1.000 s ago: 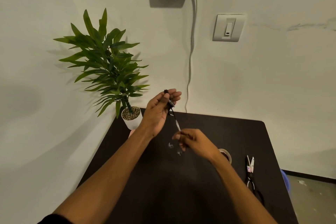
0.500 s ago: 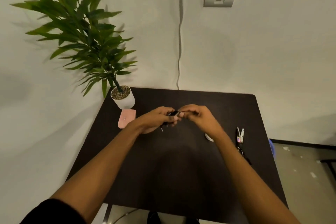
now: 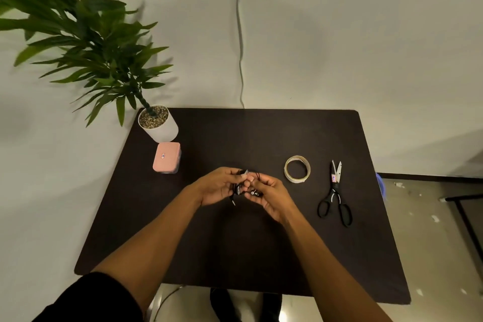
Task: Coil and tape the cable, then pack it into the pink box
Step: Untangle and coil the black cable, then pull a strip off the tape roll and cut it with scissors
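Pinching the black cable [image 3: 244,185] between them above the dark table [image 3: 261,243], left hand [image 3: 222,185] and right hand [image 3: 269,192] meet fingertip to fingertip (pink box [image 3: 167,157] closed, left of them).

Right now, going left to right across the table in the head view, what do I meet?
Plant pot → pink box → left hand → cable → right hand → tape roll → scissors.
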